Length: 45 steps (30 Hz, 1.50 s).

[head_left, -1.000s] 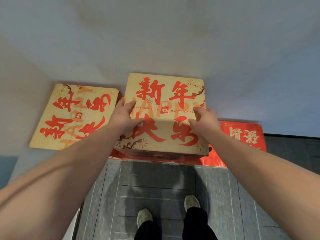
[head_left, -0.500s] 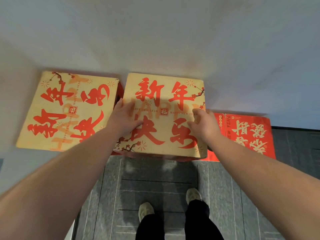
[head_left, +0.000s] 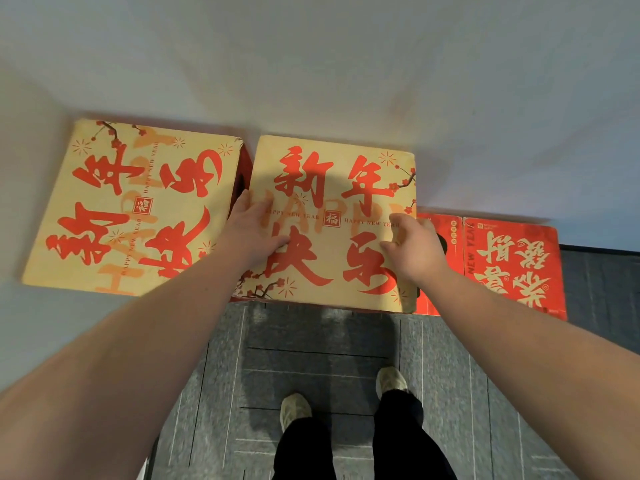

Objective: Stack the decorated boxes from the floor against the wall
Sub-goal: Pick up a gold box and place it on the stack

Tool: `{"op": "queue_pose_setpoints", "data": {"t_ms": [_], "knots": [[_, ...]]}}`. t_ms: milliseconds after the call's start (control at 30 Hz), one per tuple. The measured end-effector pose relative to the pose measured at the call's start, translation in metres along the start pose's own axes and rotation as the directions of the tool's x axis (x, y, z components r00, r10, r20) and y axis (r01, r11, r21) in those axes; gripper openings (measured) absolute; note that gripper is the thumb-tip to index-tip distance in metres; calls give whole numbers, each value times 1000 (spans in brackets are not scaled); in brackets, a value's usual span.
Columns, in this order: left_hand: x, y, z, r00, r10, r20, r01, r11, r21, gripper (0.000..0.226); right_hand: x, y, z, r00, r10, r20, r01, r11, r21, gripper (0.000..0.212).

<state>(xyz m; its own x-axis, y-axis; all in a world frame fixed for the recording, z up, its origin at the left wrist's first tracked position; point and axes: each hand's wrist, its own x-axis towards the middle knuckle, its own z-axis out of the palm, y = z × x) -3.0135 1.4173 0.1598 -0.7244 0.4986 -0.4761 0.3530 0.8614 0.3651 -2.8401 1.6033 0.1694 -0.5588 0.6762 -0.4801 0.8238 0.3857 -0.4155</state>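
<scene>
A tan box with red New Year characters point(head_left: 332, 188) sits on top of a stack against the white wall point(head_left: 346, 64). My left hand point(head_left: 254, 230) lies flat on its lid near the left edge, fingers straight. My right hand point(head_left: 414, 247) rests on the lid near the right edge, fingers loosely bent, and holds nothing. A second tan decorated box point(head_left: 104, 188) tops a stack just to the left, its side touching the middle stack. A lower red box with gold characters point(head_left: 512, 265) stands to the right against the wall.
Grey carpet tiles point(head_left: 311, 358) cover the floor in front of the boxes. My two feet in pale shoes point(head_left: 391, 381) stand about a step back from the middle stack. The wall runs straight behind all three stacks.
My view has shifted so the left and right boxes show more fully. Both hands stay on the middle box's lid, and my right hand's fingers have loosened slightly.
</scene>
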Motion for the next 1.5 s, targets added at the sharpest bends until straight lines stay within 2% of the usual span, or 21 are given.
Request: {"op": "queue_pose_setpoints", "data": {"t_ms": [600,967,1300,1500], "knots": [[-5,-20,16,999,9,-41,-8,1000,20,85,-10,-2,18,1000,5,-7,-5,1000,29,56],[-11,-19,16,995,-16,-102,24,997,74,80,-3,-4,28,1000,0,-5,1,999,49,57],[-18,-21,18,991,12,-136,-5,999,54,79,-5,-11,30,999,-40,-13,40,998,40,56],[-21,-32,12,994,-9,-112,18,997,78,74,-10,-18,34,999,-48,-15,48,998,36,55]]}}
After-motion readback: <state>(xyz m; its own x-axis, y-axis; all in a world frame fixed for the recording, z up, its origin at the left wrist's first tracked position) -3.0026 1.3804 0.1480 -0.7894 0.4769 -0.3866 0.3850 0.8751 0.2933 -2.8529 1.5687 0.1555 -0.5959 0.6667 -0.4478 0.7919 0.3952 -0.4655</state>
